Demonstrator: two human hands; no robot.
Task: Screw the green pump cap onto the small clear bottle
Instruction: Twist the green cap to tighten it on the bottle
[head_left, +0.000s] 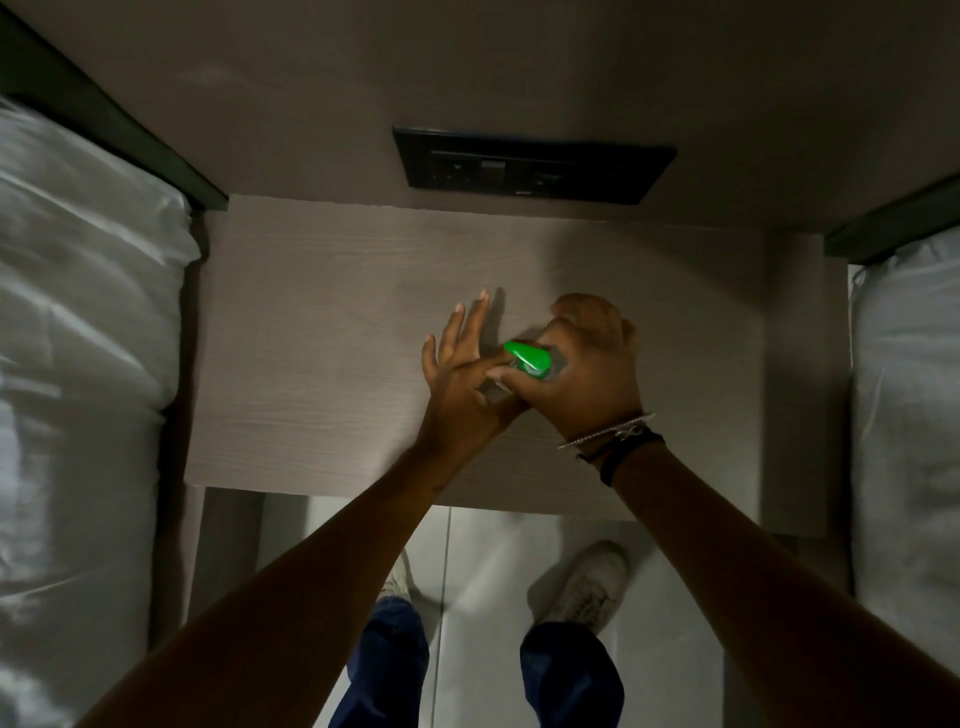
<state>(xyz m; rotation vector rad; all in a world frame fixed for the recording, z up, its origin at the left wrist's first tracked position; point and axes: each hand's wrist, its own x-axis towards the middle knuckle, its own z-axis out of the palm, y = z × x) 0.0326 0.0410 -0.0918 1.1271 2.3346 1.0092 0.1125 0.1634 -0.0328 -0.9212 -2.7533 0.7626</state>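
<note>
The green pump cap (529, 357) shows between my two hands over the wooden bedside table (322, 364), its nozzle pointing left. My right hand (587, 364) curls around it from the right, with the thumb by the cap's lower edge. A bit of the small clear bottle (557, 364) glints beside the cap; the rest is hidden under my hands. My left hand (462, 374) has three fingers spread straight out, while its thumb and forefinger pinch at the bottle below the cap.
A black socket panel (530, 163) is set in the wall behind the table. White bedding lies at the left (78, 338) and at the right (909, 389). My white shoes (587, 587) stand on the pale floor below the table's front edge.
</note>
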